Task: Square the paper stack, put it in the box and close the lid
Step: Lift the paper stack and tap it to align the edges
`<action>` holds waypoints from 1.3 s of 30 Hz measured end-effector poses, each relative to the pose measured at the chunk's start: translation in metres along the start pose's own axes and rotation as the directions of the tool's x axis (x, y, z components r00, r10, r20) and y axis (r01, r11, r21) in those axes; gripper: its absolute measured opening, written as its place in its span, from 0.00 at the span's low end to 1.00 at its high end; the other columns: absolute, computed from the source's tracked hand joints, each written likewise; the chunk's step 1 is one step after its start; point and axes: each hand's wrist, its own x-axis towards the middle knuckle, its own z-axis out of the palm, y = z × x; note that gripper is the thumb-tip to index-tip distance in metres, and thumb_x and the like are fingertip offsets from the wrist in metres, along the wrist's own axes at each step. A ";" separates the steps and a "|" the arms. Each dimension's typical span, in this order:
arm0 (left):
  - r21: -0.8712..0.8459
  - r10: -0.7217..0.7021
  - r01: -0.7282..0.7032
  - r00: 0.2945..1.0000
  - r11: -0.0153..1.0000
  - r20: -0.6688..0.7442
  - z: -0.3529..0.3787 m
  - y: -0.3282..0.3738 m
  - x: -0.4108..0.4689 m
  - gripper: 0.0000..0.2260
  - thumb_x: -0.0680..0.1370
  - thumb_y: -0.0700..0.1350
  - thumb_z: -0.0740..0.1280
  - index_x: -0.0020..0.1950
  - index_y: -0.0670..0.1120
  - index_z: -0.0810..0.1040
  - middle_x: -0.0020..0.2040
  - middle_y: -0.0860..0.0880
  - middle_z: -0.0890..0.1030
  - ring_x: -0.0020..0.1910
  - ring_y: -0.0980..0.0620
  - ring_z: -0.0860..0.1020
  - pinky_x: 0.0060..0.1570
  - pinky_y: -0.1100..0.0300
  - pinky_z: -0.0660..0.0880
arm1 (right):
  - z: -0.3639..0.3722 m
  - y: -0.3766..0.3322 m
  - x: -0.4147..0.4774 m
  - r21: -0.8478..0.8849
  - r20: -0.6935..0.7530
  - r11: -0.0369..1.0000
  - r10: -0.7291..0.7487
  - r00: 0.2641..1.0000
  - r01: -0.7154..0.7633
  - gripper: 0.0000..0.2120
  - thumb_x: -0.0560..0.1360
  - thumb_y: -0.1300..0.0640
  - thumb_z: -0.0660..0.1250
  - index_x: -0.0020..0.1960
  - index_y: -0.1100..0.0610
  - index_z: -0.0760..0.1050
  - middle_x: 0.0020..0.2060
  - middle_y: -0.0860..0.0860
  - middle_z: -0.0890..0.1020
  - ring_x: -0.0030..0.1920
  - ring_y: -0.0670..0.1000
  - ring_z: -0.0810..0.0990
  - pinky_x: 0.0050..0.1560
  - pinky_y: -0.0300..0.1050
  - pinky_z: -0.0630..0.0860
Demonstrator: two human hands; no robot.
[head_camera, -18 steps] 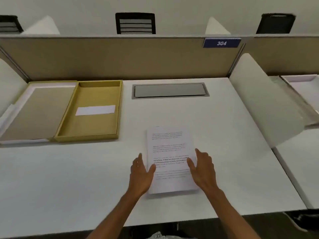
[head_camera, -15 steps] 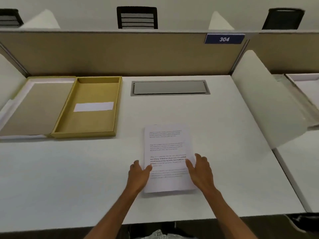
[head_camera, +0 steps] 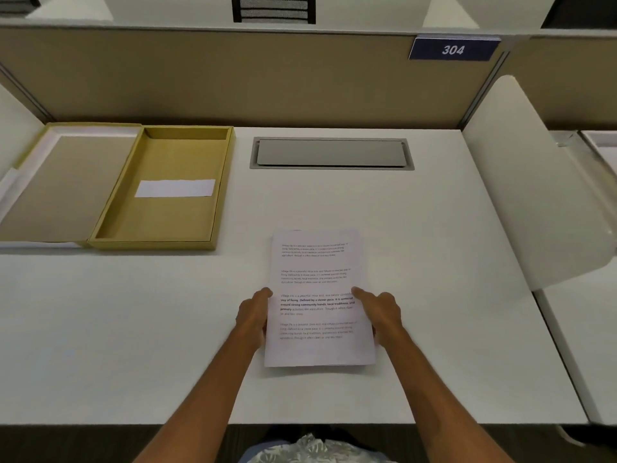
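A stack of white printed sheets lies flat on the white desk, near its front edge. My left hand presses against the stack's left long edge and my right hand against its right long edge, fingers curled around the sides. The yellow box stands open at the back left, holding only a white label strip. Its hinged lid lies flat to the left of the tray, inside facing up.
A grey cable hatch is set into the desk behind the papers. A tan partition with a blue 304 sign closes the back. A white curved side divider bounds the right.
Both hands have closed in from resting on top of the sheets to gripping the stack's left and right edges. The stack looks more even.
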 end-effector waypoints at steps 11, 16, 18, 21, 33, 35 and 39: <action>0.110 0.120 -0.124 0.992 0.986 0.045 -0.005 -0.008 0.014 0.15 0.79 0.51 0.67 0.55 0.40 0.81 0.49 0.40 0.86 0.48 0.39 0.84 0.51 0.47 0.81 | -0.006 -0.001 0.007 -0.001 0.118 1.000 -0.030 0.993 0.030 0.20 0.74 0.48 0.74 0.56 0.63 0.79 0.48 0.59 0.87 0.46 0.60 0.87 0.49 0.55 0.84; 0.263 0.189 -0.236 0.963 0.936 0.189 -0.016 0.005 0.024 0.10 0.77 0.47 0.71 0.56 0.46 0.77 0.49 0.45 0.86 0.44 0.46 0.86 0.37 0.55 0.82 | -0.021 -0.004 0.017 0.053 0.304 0.994 -0.105 0.947 0.093 0.18 0.76 0.51 0.73 0.58 0.62 0.74 0.52 0.57 0.87 0.48 0.58 0.87 0.50 0.55 0.84; 0.298 0.153 -0.223 0.959 0.928 0.240 -0.017 0.012 0.030 0.08 0.77 0.43 0.72 0.54 0.43 0.78 0.49 0.45 0.87 0.42 0.47 0.86 0.35 0.57 0.81 | -0.023 -0.006 0.021 0.074 0.385 0.991 -0.132 0.914 0.112 0.17 0.78 0.52 0.71 0.63 0.58 0.74 0.55 0.55 0.87 0.52 0.58 0.87 0.54 0.56 0.83; 0.252 0.099 -0.168 0.959 0.953 0.265 -0.021 0.019 0.038 0.09 0.77 0.40 0.72 0.55 0.39 0.78 0.53 0.41 0.86 0.48 0.43 0.86 0.46 0.52 0.82 | -0.022 -0.012 0.024 0.088 0.465 0.987 -0.158 0.871 0.132 0.19 0.79 0.56 0.70 0.68 0.55 0.74 0.59 0.54 0.85 0.55 0.57 0.86 0.53 0.54 0.83; 0.274 0.574 -0.613 0.790 0.741 0.213 -0.030 0.037 -0.025 0.13 0.78 0.41 0.71 0.59 0.55 0.78 0.55 0.55 0.85 0.49 0.58 0.84 0.48 0.60 0.83 | -0.037 -0.027 -0.031 0.170 0.268 0.805 -0.592 0.760 0.568 0.19 0.77 0.56 0.72 0.67 0.47 0.74 0.58 0.47 0.85 0.54 0.51 0.86 0.50 0.49 0.85; 0.254 0.692 -0.709 0.703 0.658 0.167 -0.032 0.036 -0.043 0.16 0.77 0.38 0.72 0.57 0.58 0.77 0.51 0.61 0.83 0.47 0.65 0.83 0.42 0.72 0.80 | -0.040 -0.029 -0.049 0.162 0.155 0.722 -0.692 0.705 0.673 0.17 0.76 0.54 0.71 0.62 0.39 0.75 0.56 0.41 0.85 0.54 0.46 0.85 0.48 0.38 0.83; 0.227 0.807 -0.802 0.582 0.552 0.095 -0.031 0.021 -0.050 0.13 0.78 0.34 0.70 0.58 0.49 0.78 0.43 0.70 0.83 0.46 0.73 0.80 0.40 0.78 0.74 | -0.037 -0.022 -0.057 0.080 0.042 0.642 -0.766 0.641 0.762 0.15 0.78 0.62 0.70 0.58 0.43 0.78 0.50 0.37 0.86 0.51 0.41 0.85 0.46 0.31 0.79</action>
